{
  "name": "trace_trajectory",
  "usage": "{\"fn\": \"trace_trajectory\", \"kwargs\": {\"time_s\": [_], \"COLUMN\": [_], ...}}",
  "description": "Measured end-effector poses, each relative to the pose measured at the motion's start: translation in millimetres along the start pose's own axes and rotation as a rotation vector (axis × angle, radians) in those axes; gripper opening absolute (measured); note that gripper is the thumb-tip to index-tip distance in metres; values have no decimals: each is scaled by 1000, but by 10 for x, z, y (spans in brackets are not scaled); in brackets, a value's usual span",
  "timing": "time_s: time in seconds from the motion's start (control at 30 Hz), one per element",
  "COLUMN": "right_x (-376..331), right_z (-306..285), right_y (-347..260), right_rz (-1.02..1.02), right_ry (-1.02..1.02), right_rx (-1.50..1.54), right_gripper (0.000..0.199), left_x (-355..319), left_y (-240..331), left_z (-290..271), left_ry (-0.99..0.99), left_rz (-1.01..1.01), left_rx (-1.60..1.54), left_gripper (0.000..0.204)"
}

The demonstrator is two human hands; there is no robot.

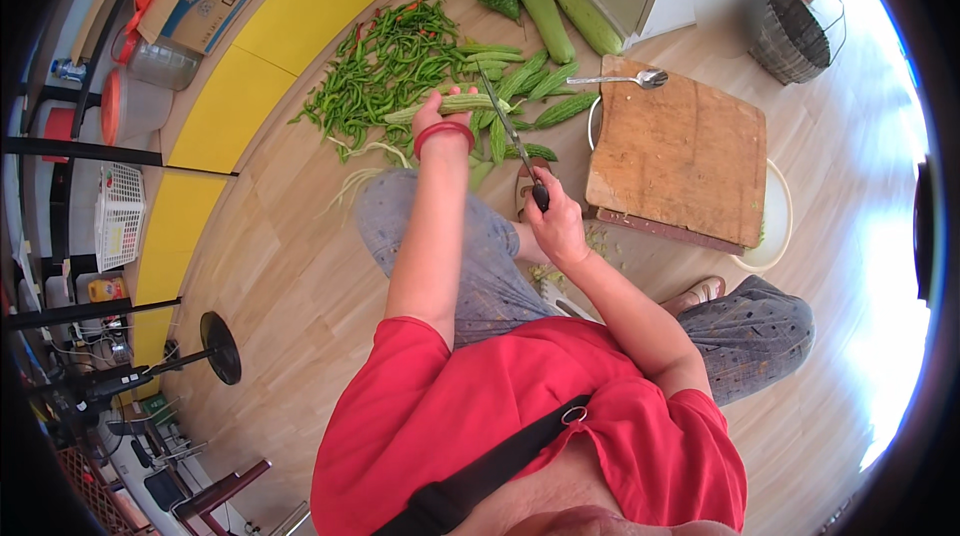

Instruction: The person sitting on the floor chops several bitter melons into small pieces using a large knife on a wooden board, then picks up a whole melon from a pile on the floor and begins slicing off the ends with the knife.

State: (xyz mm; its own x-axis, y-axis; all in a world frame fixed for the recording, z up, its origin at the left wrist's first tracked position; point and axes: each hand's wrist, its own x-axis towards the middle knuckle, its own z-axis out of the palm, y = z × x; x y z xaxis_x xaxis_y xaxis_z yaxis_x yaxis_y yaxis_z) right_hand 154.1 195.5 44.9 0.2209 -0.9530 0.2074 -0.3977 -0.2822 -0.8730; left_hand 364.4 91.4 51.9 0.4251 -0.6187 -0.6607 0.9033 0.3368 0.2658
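Your left hand [432,112] closed around a bitter gourd [455,105] above the floor's vegetable pile [400,61], your right hand [555,226] gripping a knife [512,136], blade laid against that gourd, wooden cutting board [680,151] just right.

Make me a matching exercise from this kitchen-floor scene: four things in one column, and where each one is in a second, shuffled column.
Things:
1. knife
2. spoon
3. bitter gourd
4. green chillies

Places:
A. lying at the far edge of the wooden cutting board
B. heaped on the floor by the yellow wall
C. gripped by its handle in the right hand
D. under the left hand, being reached for

Pairs: 1-C, 2-A, 3-D, 4-B
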Motion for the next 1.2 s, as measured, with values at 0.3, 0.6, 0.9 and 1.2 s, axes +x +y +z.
{"fn": "trace_trajectory", "kwargs": {"time_s": [0.3, 0.6, 0.9, 1.2], "right_x": [312, 678, -59, -727], "right_z": [102, -154, -998, -1387], "right_y": [-37, -41, 12, 108], "right_rz": [231, 611, 694, 409], "right_ry": [-85, -179, 52, 204], "right_rx": [32, 504, 441, -52], "right_gripper": [35, 18, 10, 23], "left_x": [-105, -300, -553, -690], "left_y": [-120, -250, -935, -1869], "left_z": [4, 69, -53, -108], "left_ry": [93, -191, -594, -546], "left_rz": [-6, -89, -509, -786], "left_rx": [79, 373, 747, 813], "left_gripper": [24, 33, 30, 39]}}
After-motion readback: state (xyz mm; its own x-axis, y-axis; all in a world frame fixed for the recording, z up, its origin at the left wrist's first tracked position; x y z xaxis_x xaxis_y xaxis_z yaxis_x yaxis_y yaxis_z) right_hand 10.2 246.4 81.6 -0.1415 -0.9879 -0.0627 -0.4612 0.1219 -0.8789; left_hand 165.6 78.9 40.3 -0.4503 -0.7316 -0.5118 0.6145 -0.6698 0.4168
